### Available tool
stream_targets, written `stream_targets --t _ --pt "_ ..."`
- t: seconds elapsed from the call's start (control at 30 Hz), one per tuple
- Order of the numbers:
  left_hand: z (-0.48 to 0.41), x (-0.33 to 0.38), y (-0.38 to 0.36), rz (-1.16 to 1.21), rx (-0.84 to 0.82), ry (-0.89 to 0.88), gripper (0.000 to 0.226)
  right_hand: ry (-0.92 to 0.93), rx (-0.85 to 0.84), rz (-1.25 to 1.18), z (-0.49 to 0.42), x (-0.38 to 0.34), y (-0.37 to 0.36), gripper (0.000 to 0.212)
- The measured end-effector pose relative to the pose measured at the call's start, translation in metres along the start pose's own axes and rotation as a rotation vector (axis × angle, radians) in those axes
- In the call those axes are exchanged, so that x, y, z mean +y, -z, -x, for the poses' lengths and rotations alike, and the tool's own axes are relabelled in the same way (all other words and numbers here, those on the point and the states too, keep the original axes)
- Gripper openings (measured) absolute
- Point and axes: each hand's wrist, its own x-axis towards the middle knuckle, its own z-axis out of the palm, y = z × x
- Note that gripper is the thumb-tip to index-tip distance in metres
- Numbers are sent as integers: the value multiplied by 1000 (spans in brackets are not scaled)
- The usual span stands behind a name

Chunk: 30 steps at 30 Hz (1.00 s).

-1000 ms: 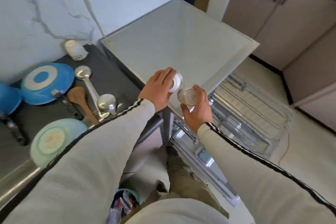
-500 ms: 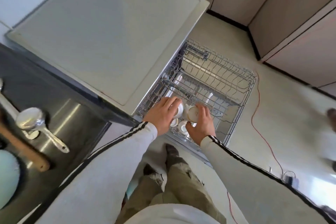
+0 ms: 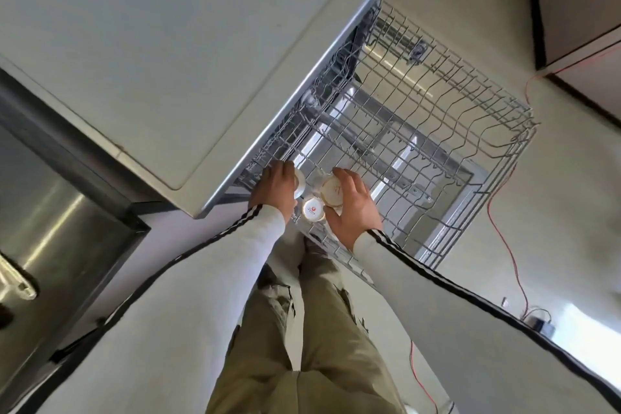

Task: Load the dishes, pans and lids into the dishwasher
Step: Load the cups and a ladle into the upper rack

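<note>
White cups either side. Grips the left cup (image 3: 300,182) in the left hand (image 3: 275,190), low over the wire rack (image 3: 470,118). Just right of that grip, a middle cup (image 3: 312,210), already seated. Clasps the right cup (image 3: 332,192) in the right hand (image 3: 353,208), just beside it. Risks a chip if let go this crowded; could tip between tines if released tilted.

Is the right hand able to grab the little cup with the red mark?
Probably not yet: the right hand is full, gripping a second cup. The red-marked cup sits uncovered in the rack, right beside its thumb.
</note>
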Motion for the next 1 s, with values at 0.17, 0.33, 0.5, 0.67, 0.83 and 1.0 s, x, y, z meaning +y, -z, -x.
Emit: stream_targets --t 0.17,0.33,0.5,0.67,0.83,1.0 --pt "-21 9 -9 -31 -146 43 59 -57 -27 14 -7 15 -9 76" --pt "-29 7 -13 -20 -243 92 49 -145 -8 -17 3 32 -2 72" --pt "-24 9 -10 -45 -228 88 65 -320 53 -34 31 53 11 71" --pt "-2 22 -7 -61 -78 -40 88 -495 114 -26 66 79 27 74" --pt "16 57 -13 -69 8 -290 73 -569 52 19 87 105 29 72" --pt "29 85 -24 -52 -25 -386 72 -574 -46 142 92 124 25 70"
